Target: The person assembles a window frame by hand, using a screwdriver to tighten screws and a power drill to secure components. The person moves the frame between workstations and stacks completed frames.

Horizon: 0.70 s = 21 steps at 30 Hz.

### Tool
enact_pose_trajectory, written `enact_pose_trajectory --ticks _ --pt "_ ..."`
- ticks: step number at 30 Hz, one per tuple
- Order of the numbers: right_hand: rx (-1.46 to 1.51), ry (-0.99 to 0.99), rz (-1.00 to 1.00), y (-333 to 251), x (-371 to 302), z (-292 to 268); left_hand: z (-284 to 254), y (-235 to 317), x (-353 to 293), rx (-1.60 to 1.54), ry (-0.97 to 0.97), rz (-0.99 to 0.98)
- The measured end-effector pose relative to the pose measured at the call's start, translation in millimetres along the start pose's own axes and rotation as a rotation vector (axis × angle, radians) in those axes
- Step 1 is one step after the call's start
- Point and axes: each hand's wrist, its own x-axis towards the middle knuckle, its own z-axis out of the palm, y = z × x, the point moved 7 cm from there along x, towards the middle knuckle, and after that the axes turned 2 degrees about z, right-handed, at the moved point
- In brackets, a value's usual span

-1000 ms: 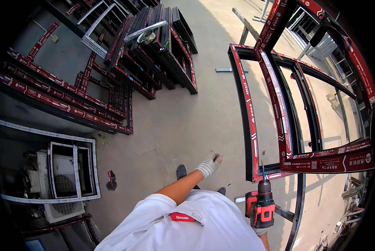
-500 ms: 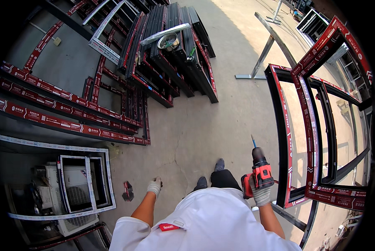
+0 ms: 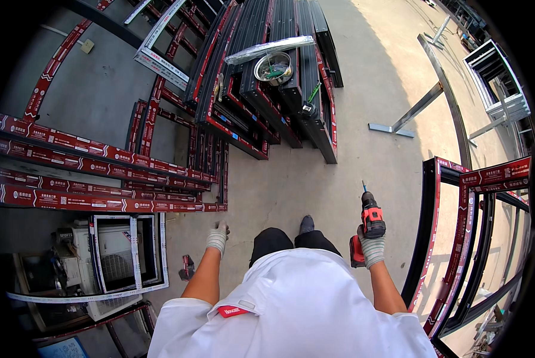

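My right hand (image 3: pixel 372 246), in a striped grey-white glove, grips a red and black cordless drill (image 3: pixel 373 219). The drill's thin bluish bit points ahead, and its red battery shows beside my wrist. On the other side my left hand (image 3: pixel 218 236), also gloved, hangs over the floor with loosely bent fingers and nothing seen in it. A small red and black object (image 3: pixel 187 268) lies on the floor to the left of that hand; its kind is unclear.
Red-taped dark frames (image 3: pixel 100 194) lean at the left, above an outdoor air-conditioner unit (image 3: pixel 109 262). Ahead stands a stack of dark frames (image 3: pixel 279 95) bearing a metal bowl (image 3: pixel 273 68) and a tape measure (image 3: pixel 308 109). More frames (image 3: pixel 458 256) rest at right, near a metal stand (image 3: pixel 419 107).
I have stepped forward: the frame stack looks nearer and the frames at right have slid back and outward. The drill stays in my right hand, and my left hand has swung slightly forward.
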Motion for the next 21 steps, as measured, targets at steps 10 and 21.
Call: enact_pose_trajectory --ticks 10,21 --pt "-0.121 0.109 0.215 -16 47 20 44 311 135 0.309 0.088 0.503" --pt "-0.285 0.099 0.905 24 -93 132 103 491 302 0.841 0.109 0.602"
